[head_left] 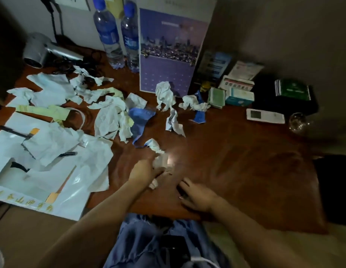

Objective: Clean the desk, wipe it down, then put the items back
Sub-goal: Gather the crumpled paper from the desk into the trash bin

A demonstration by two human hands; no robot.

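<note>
Wooden desk (236, 161) strewn with crumpled paper (108, 117); left grip (143, 170) seemingly clutches a wad (160, 161), right grip (195, 194) flat, empty

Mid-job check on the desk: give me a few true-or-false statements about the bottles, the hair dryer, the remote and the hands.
1. Two water bottles stand at the back of the desk. True.
2. The hair dryer lies at the right end. False: it lies at the back left.
3. The left hand holds crumpled tissue. True.
4. The white remote is in the right hand. False: it lies on the desk, far from that hand.
</note>
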